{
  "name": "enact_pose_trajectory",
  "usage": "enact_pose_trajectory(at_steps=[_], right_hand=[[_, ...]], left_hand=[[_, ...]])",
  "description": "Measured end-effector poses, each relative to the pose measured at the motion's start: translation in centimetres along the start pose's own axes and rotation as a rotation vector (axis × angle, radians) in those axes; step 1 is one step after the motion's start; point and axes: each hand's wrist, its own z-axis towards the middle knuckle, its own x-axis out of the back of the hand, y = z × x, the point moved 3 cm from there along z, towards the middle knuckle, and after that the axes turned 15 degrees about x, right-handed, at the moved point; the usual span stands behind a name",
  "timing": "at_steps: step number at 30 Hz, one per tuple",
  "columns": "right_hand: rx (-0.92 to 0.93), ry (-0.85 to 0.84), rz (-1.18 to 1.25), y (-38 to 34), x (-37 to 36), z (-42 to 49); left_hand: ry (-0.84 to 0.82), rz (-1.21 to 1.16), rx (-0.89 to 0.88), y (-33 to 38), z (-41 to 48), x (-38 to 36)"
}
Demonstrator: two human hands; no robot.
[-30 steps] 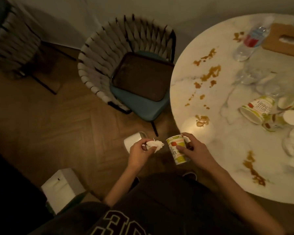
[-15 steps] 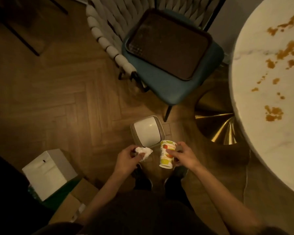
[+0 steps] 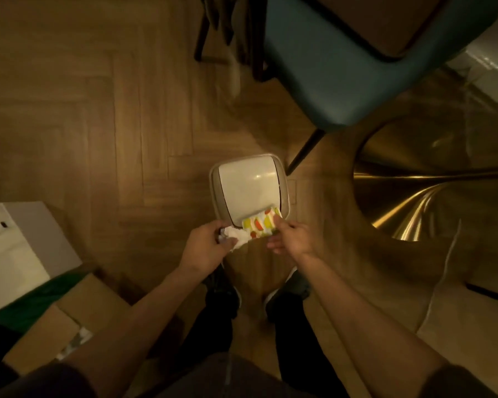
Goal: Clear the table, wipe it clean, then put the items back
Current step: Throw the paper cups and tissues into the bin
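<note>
A small white bin [image 3: 249, 188] with a swing lid stands on the wooden floor in front of my feet. My right hand [image 3: 292, 239] holds a paper cup [image 3: 260, 225] printed with yellow and orange shapes, lying sideways against the near edge of the bin's lid. My left hand [image 3: 204, 248] is closed on a crumpled white tissue [image 3: 237, 239] just left of the cup. The table top is out of view.
A teal chair [image 3: 342, 67] with a brown tray [image 3: 385, 21] on its seat stands beyond the bin. The table's golden base [image 3: 431, 185] is at the right. A white box [image 3: 18, 254] and cardboard boxes [image 3: 55, 326] lie at the left.
My view has dropped from the table to the floor. Both hands moved down and forward to the bin; the cup tipped from upright onto its side at the lid.
</note>
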Motion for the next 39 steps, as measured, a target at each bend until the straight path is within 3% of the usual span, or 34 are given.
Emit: enact_pose_trajectory(at_steps=[5, 13, 19, 23, 30, 39], right_hand=[[-0.057, -0.021, 0.044, 1.1, -1.8, 2.5], [-0.039, 0.047, 0.070, -0.1, -3.5, 6.5], [-0.035, -0.019, 0.050, -0.3, -4.1, 6.5], [0.075, -0.068, -0.075, 0.7, -3.9, 5.5], [0.094, -0.209, 0.070, 0.9, -3.3, 3.1], [0.065, 0.070, 0.025, 1.7, -3.8, 5.9]], left_hand=[[0.013, -0.079, 0.087, -0.8, 1.9, -1.0], [-0.006, -0.038, 0.069, -1.3, 4.8, -2.1], [-0.025, 0.011, 0.058, -0.7, 5.6, -3.4], [-0.016, -0.046, 0.098, -0.3, 5.8, -4.0], [-0.032, -0.100, 0.101, -0.2, 5.9, -4.8], [0.044, -0.173, 0.135, -1.3, 5.5, -4.3]])
